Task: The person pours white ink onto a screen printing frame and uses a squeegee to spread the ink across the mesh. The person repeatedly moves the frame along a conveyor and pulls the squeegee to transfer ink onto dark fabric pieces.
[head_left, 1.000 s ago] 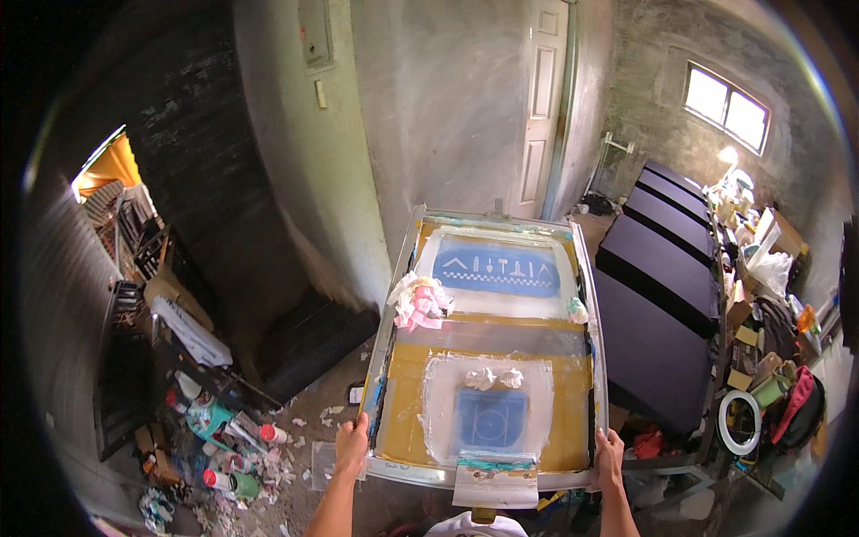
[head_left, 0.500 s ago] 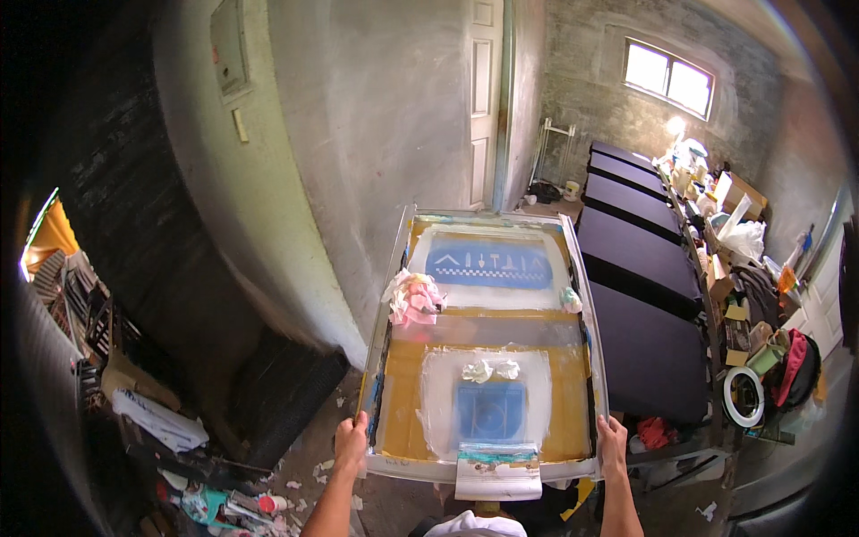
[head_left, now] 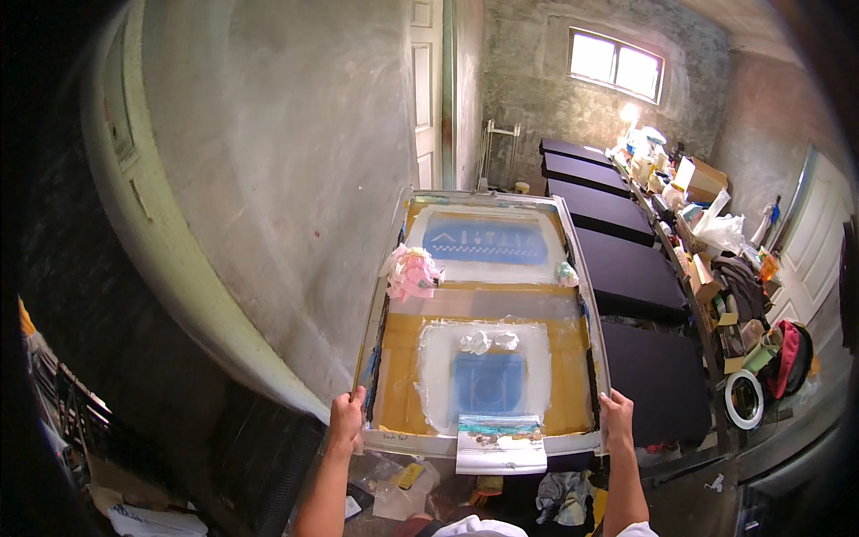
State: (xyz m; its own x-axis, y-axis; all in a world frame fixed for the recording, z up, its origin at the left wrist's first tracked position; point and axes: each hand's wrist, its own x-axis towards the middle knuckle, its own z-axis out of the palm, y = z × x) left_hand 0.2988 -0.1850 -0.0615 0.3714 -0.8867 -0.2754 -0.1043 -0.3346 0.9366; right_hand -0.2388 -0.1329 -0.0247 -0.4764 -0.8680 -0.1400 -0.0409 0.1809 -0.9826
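Left hand [head_left: 347, 421] is closed around the left side of a large screen frame [head_left: 394, 440], by its near corner, thumb on top; the right hand [head_left: 617, 421] grips the frame's right side, the frame being held up between the two. Over the frame's near edge lies a flat white piece [head_left: 501, 458] smeared with teal. Farther up the frame come a blue panel [head_left: 489, 383] and two crumpled white wads [head_left: 476, 341]; past these, crumpled pink paper [head_left: 413, 273] sits on its left side, a small greenish wad [head_left: 566, 274] on its right, and a second blue panel [head_left: 483, 242] at its far end. Right of the frame, black boards [head_left: 626, 268] stretch away; beyond the frame are a white door [head_left: 425, 85] and a bright window [head_left: 594, 57].
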